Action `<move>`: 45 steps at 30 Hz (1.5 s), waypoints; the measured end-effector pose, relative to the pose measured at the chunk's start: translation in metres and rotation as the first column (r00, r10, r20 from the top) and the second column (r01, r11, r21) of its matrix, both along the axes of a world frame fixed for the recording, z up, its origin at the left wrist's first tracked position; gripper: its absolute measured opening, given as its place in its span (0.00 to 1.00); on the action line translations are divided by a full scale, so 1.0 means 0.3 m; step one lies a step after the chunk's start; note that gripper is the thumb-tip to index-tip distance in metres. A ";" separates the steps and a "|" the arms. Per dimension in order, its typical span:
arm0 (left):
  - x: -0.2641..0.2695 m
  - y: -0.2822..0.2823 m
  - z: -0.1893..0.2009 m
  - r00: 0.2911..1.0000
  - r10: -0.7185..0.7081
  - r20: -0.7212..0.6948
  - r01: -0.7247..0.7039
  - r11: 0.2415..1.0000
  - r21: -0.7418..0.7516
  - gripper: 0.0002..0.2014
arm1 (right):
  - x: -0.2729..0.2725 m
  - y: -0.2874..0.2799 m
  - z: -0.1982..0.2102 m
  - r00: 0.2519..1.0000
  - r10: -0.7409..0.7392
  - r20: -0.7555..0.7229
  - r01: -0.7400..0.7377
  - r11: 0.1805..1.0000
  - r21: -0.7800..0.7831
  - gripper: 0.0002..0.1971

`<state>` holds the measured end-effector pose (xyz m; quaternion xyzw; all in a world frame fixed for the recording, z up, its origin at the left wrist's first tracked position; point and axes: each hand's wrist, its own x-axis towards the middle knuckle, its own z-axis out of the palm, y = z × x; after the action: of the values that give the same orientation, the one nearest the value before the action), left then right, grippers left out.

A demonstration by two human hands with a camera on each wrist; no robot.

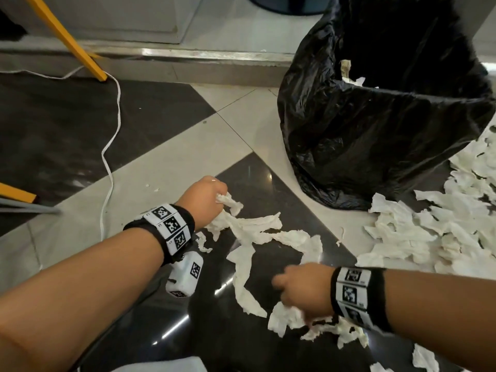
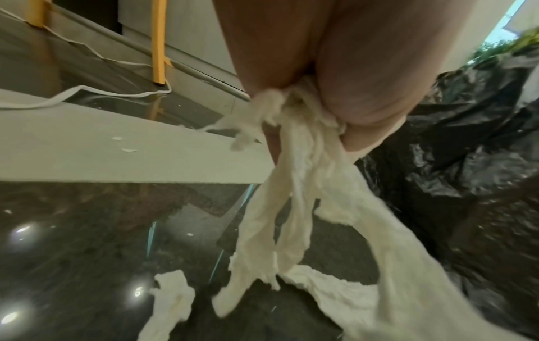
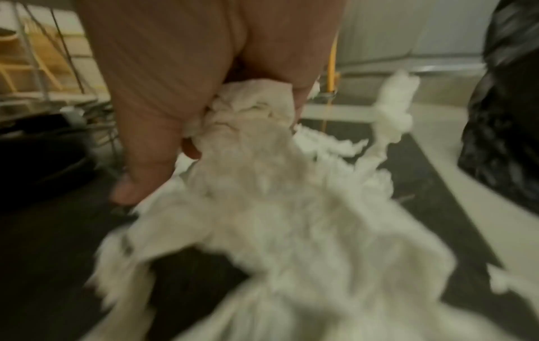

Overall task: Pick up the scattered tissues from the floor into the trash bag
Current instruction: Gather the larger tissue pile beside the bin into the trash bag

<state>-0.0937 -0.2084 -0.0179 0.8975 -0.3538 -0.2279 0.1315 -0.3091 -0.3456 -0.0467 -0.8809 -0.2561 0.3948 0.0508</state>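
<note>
Trailing from each hand's grip, tissues [image 1: 257, 232] reach the floor.

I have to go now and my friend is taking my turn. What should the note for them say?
Left hand: grips a bunch of tissue strips that trail down to the dark floor tile.
Right hand: grips a wad of tissue low over the floor.
Trash bag: stands open beyond the hands, with a few scraps already inside.
Done: some tissue is in the bag.
Left: drop both handfuls in, then gather the loose strip between the hands, the big pile on the right beside the bag, and the bits near the bottom edge.
</note>
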 end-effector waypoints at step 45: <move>0.065 0.153 -0.057 1.000 -0.019 -0.016 0.022 0.972 0.234 0.44 | 0.232 -0.183 -0.071 0.665 -0.710 0.234 0.712 0.696 0.088 0.17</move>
<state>-0.0743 -0.1624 -0.0351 0.9015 -0.3328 -0.2756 0.0247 -0.2395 -0.4005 -0.0681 -0.9534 0.1055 0.2309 0.1629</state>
